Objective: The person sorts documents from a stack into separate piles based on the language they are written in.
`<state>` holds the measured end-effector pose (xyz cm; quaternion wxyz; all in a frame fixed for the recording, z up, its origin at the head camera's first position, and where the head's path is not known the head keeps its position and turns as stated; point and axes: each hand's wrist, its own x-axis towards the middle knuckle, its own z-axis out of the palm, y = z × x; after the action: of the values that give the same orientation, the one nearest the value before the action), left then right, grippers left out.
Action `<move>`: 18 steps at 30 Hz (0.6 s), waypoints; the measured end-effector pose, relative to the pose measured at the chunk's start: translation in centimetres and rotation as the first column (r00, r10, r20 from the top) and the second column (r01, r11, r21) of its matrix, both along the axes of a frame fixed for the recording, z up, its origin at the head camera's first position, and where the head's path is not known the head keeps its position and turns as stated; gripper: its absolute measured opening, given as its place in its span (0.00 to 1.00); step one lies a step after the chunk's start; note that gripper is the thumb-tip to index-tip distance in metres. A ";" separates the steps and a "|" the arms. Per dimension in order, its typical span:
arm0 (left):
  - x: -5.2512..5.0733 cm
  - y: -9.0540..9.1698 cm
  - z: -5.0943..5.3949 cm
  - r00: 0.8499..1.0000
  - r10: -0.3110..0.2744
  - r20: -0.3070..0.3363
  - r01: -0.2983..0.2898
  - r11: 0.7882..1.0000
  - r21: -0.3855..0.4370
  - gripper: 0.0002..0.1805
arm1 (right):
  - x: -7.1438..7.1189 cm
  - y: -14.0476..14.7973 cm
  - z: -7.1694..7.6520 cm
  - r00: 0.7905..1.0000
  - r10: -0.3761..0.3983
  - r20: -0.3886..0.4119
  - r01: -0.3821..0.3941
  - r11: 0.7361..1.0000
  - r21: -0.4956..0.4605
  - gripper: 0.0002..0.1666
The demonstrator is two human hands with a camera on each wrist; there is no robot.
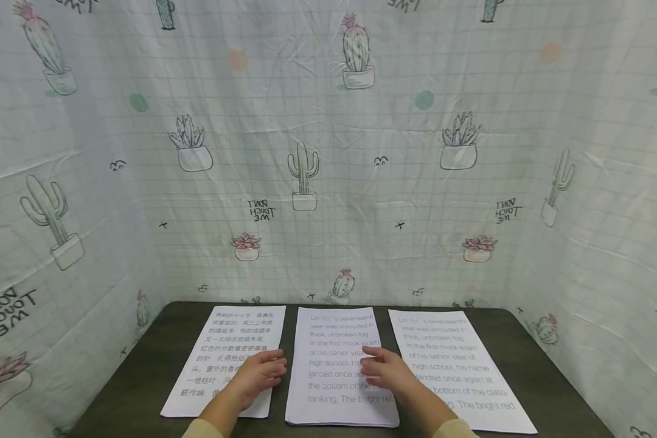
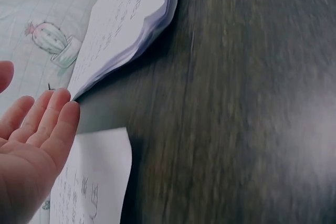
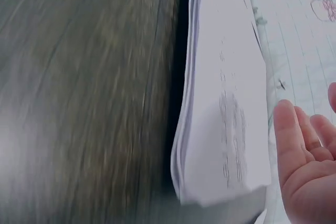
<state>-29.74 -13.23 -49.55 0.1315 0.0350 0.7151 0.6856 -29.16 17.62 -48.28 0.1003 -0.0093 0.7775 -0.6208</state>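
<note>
One middle stack (image 1: 334, 368): left hand (image 1: 256, 376) left of it, right hand (image 1: 390, 371) at its right edge; fingers loosely extended, empty. Light, even contact seems best.

Head view: from your head, facing forward and down, farthest and widest; your left fingers (image 1: 272, 367) and right fingers (image 1: 376, 368) low in frame, wall cloth (image 1: 328, 115) beyond them. Left wrist view: close, turned sideways, left fingers at left edge. Right wrist view: close, turned opposite way, right fingers at right edge. All three share middle paper stack (image 1: 328, 383), right of left fingers.
</note>
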 end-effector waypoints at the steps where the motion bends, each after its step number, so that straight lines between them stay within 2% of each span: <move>1: 0.0 0.2 0.1 1.000 -0.007 0.000 0.007 1.000 -0.004 0.32 | 0.1 0.3 0.1 1.000 -0.004 -0.004 0.004 1.000 0.004 0.33; 7: -0.3 1.0 0.2 1.000 -0.025 0.003 0.025 0.999 -0.024 0.32 | 0.6 2.2 0.4 0.999 -0.044 -0.019 0.044 0.999 0.023 0.33; 14: -0.8 1.8 -0.3 1.000 0.006 0.019 -0.005 0.999 -0.036 0.30 | 1.0 3.9 0.3 0.986 -0.165 -0.009 0.166 0.982 0.093 0.29; 18: -0.7 2.0 -0.5 0.999 0.024 0.024 -0.023 0.999 -0.046 0.30 | 1.1 4.3 0.1 0.981 -0.193 -0.003 0.192 0.972 0.136 0.29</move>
<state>-30.44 -11.21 -50.03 0.1331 0.0151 0.7294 0.6709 -28.07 21.95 -48.20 0.0438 0.0761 0.8147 -0.5731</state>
